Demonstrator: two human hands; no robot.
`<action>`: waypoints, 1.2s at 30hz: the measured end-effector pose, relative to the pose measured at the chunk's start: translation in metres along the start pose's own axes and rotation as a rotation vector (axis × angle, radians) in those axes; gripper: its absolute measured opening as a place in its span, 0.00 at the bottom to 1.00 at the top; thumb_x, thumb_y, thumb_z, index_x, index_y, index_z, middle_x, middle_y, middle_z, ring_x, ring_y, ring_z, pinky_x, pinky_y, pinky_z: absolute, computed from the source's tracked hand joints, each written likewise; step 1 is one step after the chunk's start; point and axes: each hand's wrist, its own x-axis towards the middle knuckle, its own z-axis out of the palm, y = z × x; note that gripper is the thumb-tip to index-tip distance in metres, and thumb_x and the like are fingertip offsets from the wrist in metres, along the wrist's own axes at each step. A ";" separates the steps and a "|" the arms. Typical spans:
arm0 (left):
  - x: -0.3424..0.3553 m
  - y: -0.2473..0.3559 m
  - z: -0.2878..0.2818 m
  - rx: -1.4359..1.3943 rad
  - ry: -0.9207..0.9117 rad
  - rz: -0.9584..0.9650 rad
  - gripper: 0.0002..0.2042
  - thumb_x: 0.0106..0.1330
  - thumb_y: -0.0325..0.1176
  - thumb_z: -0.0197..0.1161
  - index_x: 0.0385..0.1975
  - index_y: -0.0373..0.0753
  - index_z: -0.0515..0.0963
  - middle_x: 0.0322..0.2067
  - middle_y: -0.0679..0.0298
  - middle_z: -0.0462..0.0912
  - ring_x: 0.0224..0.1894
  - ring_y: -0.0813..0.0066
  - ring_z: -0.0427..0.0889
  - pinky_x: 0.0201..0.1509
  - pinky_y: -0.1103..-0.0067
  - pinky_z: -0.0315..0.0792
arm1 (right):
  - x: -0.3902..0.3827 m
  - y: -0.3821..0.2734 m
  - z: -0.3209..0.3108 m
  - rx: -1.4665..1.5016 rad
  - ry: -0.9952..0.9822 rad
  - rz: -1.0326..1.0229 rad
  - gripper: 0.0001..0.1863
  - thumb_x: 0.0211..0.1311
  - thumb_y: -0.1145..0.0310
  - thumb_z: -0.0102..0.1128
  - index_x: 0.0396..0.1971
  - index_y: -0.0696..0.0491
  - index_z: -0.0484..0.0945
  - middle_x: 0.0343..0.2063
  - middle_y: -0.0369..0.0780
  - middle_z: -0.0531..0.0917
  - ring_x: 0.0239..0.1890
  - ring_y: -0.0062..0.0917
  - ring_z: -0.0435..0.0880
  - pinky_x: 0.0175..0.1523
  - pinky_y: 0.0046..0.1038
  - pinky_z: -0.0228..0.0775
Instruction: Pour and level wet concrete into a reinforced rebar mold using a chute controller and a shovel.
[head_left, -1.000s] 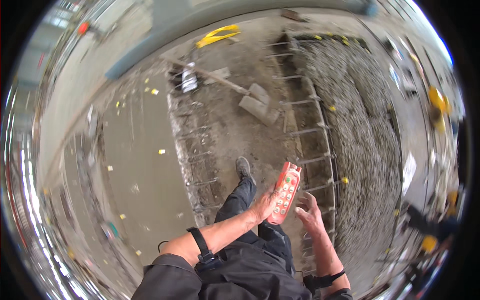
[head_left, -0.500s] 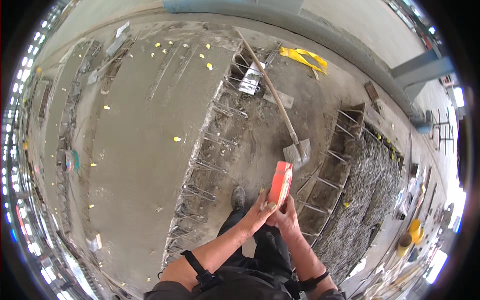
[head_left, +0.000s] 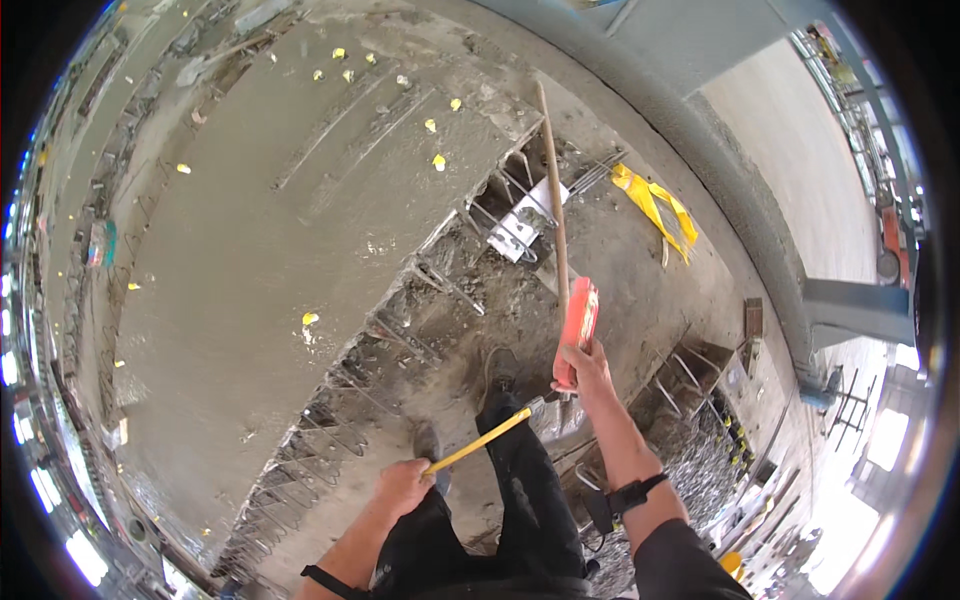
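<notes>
In my right hand (head_left: pixel 588 372) is a red tape measure (head_left: pixel 577 325), seen edge-on, with a pale strip along its side. My left hand (head_left: pixel 403 486), lower and to the left, is closed on the end of a yellow tape blade (head_left: pixel 482 441). The blade slants up to the right toward the red case; close to the case it is hard to make out. Behind the case stretches a shovel's wooden handle (head_left: pixel 556 190), its blade mostly hidden by my right hand and forearm. My two shoes stand on the dirty floor below.
Wet concrete (head_left: pixel 270 250) fills a large form on the left, with rebar loops (head_left: pixel 365 385) sticking out of its edge. Yellow caps (head_left: pixel 439 162) dot it. A yellow strap (head_left: pixel 655 212) lies at the upper right. Another form with rough concrete (head_left: pixel 695 465) stands at the lower right.
My hands were together at the red tape measure. The left hand has moved down and left with the yellow blade; the right holds the case higher. The view has turned and shifted.
</notes>
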 end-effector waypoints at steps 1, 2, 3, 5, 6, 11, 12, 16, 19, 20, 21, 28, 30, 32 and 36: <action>0.014 0.008 -0.008 0.033 -0.006 -0.048 0.14 0.55 0.44 0.59 0.30 0.39 0.73 0.24 0.51 0.77 0.30 0.52 0.77 0.31 0.65 0.70 | 0.019 -0.016 0.001 -0.121 0.018 0.018 0.26 0.48 0.60 0.59 0.48 0.48 0.62 0.33 0.36 0.73 0.30 0.23 0.77 0.32 0.37 0.78; 0.023 0.015 -0.015 -0.030 -0.046 -0.118 0.12 0.56 0.44 0.57 0.29 0.41 0.72 0.25 0.55 0.78 0.33 0.53 0.78 0.35 0.62 0.71 | 0.033 -0.028 0.005 -0.142 -0.027 0.048 0.30 0.45 0.59 0.61 0.49 0.49 0.61 0.35 0.36 0.73 0.31 0.24 0.77 0.32 0.37 0.78; 0.036 0.018 -0.016 -0.049 -0.054 -0.124 0.12 0.56 0.44 0.57 0.29 0.41 0.72 0.25 0.55 0.78 0.33 0.53 0.78 0.35 0.62 0.71 | 0.046 -0.039 0.011 -0.161 -0.026 0.059 0.30 0.45 0.59 0.61 0.49 0.49 0.61 0.35 0.36 0.73 0.31 0.24 0.77 0.32 0.37 0.78; 0.055 0.022 -0.019 0.068 -0.060 -0.215 0.13 0.56 0.45 0.57 0.31 0.41 0.74 0.28 0.56 0.79 0.35 0.54 0.78 0.37 0.62 0.71 | 0.064 -0.059 0.030 -0.327 -0.011 -0.036 0.32 0.43 0.62 0.62 0.49 0.54 0.61 0.28 0.38 0.75 0.24 0.25 0.77 0.28 0.33 0.78; 0.065 0.022 -0.020 0.058 -0.066 -0.221 0.13 0.56 0.45 0.57 0.31 0.41 0.74 0.28 0.56 0.79 0.35 0.54 0.78 0.37 0.62 0.71 | 0.077 -0.070 0.035 -0.349 -0.110 -0.058 0.31 0.42 0.62 0.63 0.47 0.56 0.62 0.26 0.39 0.75 0.22 0.24 0.77 0.26 0.33 0.76; 0.167 0.046 -0.031 0.014 0.003 -0.229 0.16 0.58 0.46 0.55 0.37 0.41 0.75 0.30 0.53 0.80 0.37 0.53 0.79 0.38 0.62 0.71 | 0.228 -0.098 0.014 -0.621 0.093 -0.407 0.25 0.39 0.62 0.64 0.37 0.59 0.67 0.25 0.42 0.77 0.23 0.27 0.78 0.21 0.32 0.70; 0.194 0.054 -0.042 -0.044 0.113 -0.213 0.15 0.59 0.46 0.54 0.36 0.40 0.75 0.28 0.53 0.80 0.35 0.53 0.79 0.37 0.62 0.71 | 0.258 -0.115 0.025 -0.711 0.066 -0.363 0.25 0.38 0.62 0.64 0.36 0.61 0.67 0.24 0.42 0.77 0.23 0.28 0.79 0.24 0.31 0.71; 0.309 0.105 -0.102 -0.300 0.475 -0.062 0.14 0.61 0.44 0.53 0.29 0.37 0.72 0.21 0.50 0.77 0.28 0.50 0.77 0.32 0.61 0.69 | 0.318 -0.203 0.107 -0.962 -0.004 -0.393 0.30 0.38 0.59 0.65 0.36 0.66 0.66 0.22 0.44 0.78 0.26 0.31 0.79 0.30 0.29 0.72; 0.373 0.129 -0.120 -0.421 0.614 0.133 0.12 0.60 0.40 0.56 0.29 0.36 0.70 0.20 0.48 0.75 0.27 0.48 0.76 0.28 0.63 0.67 | 0.386 -0.238 0.140 -1.004 -0.036 -0.423 0.32 0.40 0.54 0.64 0.36 0.66 0.68 0.27 0.48 0.80 0.29 0.33 0.81 0.33 0.31 0.73; 0.387 0.130 -0.121 -0.431 0.604 0.123 0.12 0.60 0.40 0.56 0.29 0.36 0.70 0.20 0.48 0.75 0.27 0.48 0.76 0.28 0.63 0.67 | 0.407 -0.251 0.150 -1.081 0.058 -0.495 0.31 0.41 0.55 0.63 0.40 0.65 0.68 0.29 0.48 0.80 0.31 0.34 0.81 0.34 0.32 0.73; 0.399 0.129 -0.119 -0.448 0.646 0.229 0.11 0.60 0.38 0.56 0.29 0.36 0.70 0.19 0.49 0.74 0.26 0.49 0.76 0.27 0.64 0.67 | 0.426 -0.254 0.154 -1.153 0.147 -0.563 0.31 0.43 0.56 0.63 0.43 0.64 0.69 0.31 0.49 0.80 0.33 0.34 0.80 0.35 0.32 0.72; 0.431 0.110 -0.069 -0.408 0.506 0.096 0.18 0.58 0.39 0.60 0.43 0.36 0.68 0.33 0.48 0.75 0.37 0.51 0.74 0.40 0.66 0.68 | 0.500 -0.085 -0.011 -1.424 0.340 -0.529 0.31 0.57 0.46 0.43 0.49 0.59 0.69 0.45 0.57 0.74 0.50 0.47 0.72 0.53 0.40 0.63; 0.446 0.145 -0.057 -0.299 0.517 0.026 0.32 0.56 0.42 0.62 0.57 0.34 0.58 0.50 0.48 0.69 0.54 0.53 0.66 0.62 0.64 0.56 | 0.564 -0.076 -0.137 -1.845 -0.019 -0.296 0.25 0.57 0.55 0.52 0.49 0.56 0.68 0.38 0.54 0.77 0.39 0.39 0.78 0.43 0.37 0.71; 0.419 0.089 -0.059 -0.127 0.599 -0.064 0.32 0.56 0.41 0.62 0.57 0.32 0.58 0.50 0.46 0.69 0.55 0.54 0.66 0.62 0.65 0.57 | 0.514 -0.006 -0.045 -1.333 -0.022 -0.193 0.23 0.56 0.57 0.54 0.46 0.57 0.69 0.35 0.51 0.77 0.37 0.36 0.78 0.40 0.35 0.72; 0.372 0.050 -0.043 -0.507 0.559 -0.205 0.26 0.55 0.32 0.61 0.54 0.34 0.62 0.49 0.48 0.71 0.52 0.57 0.71 0.56 0.68 0.63 | 0.484 0.000 -0.040 -0.758 0.052 -0.084 0.21 0.49 0.59 0.58 0.40 0.58 0.72 0.28 0.48 0.79 0.31 0.37 0.79 0.36 0.36 0.68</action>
